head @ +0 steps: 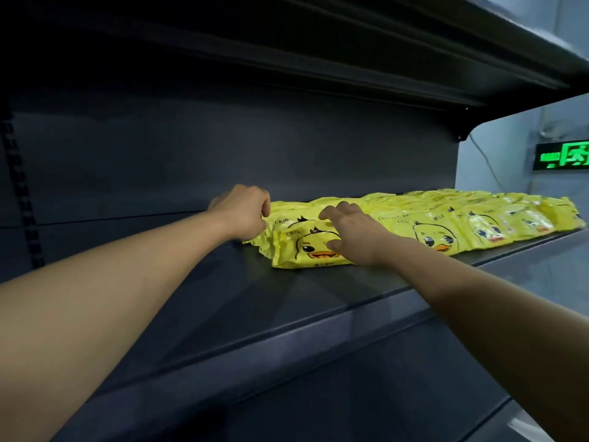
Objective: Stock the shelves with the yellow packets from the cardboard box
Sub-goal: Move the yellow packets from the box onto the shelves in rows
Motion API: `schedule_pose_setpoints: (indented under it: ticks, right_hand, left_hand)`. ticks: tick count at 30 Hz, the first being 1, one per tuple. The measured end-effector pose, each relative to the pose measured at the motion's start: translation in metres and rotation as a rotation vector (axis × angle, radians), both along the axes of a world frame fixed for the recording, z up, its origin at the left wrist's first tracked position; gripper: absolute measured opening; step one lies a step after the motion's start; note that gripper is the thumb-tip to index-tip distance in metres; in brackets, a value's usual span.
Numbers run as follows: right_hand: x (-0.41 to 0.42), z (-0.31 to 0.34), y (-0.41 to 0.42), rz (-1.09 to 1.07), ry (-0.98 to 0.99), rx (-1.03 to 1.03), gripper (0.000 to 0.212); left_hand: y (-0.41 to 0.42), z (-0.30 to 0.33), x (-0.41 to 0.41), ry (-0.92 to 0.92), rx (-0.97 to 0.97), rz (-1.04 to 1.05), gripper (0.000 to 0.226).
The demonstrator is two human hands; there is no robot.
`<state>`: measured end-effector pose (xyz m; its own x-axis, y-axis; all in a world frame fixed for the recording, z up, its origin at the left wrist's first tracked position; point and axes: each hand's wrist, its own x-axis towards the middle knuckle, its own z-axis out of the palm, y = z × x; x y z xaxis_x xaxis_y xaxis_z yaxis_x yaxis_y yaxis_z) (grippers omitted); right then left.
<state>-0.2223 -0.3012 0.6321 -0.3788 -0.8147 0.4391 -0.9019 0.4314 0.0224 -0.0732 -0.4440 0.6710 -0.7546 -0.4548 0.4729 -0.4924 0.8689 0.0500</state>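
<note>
Yellow packets (414, 224) on dark shelf (287, 301)

Lit green exit sign (565, 155), pale wall (510, 148)

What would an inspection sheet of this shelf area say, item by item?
Surface: dark grey metal shelf, bare on its left part.
Job's things: glossy yellow plastic packets with a duck face lie flat and overlapping along the shelf's right part; the cardboard box is not in view.
Clutter: nothing seen.
Hands: left hand, fingers curled, at the left end of the row, grip unclear; right hand rests with spread fingers on the nearest packet.
Cables: thin wire on the pale wall at right.
Surroundings: green lit exit sign; another dark shelf overhead.
</note>
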Motion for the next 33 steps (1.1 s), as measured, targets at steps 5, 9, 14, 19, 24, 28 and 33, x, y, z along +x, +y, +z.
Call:
schedule_pose_setpoints:
  ticks: [5,9,14,19,24,28,33]
  right_hand:
    - [0.01,-0.001,0.066,0.068,-0.101,-0.026,0.051]
    - [0.012,-0.01,0.124,0.119,-0.146,-0.021,0.046]
    - [0.013,-0.046,0.185,0.181,-0.213,0.048,0.043]
    - [0.01,-0.103,0.221,0.208,-0.336,0.139,0.043]
    - [0.015,-0.175,0.242,0.213,-0.455,0.298,0.043]
    - [0.02,-0.233,0.248,0.185,-0.554,0.389,0.041]
    - [0.038,-0.32,0.251,0.129,-0.646,0.551,0.04]
  left_hand:
    - [0.065,-0.004,0.012,-0.001,0.03,0.015,0.015]
    - [0.128,-0.021,0.015,0.016,0.11,-0.004,0.012]
    - [0.2,-0.07,0.014,0.009,0.238,-0.024,0.012]
    - [0.247,-0.128,0.019,-0.091,0.339,0.002,0.011]
    - [0.266,-0.2,0.029,-0.251,0.481,0.028,0.009]
    - [0.268,-0.259,0.038,-0.346,0.556,0.04,0.009]
    - [0.257,-0.345,0.06,-0.468,0.69,0.037,0.01]
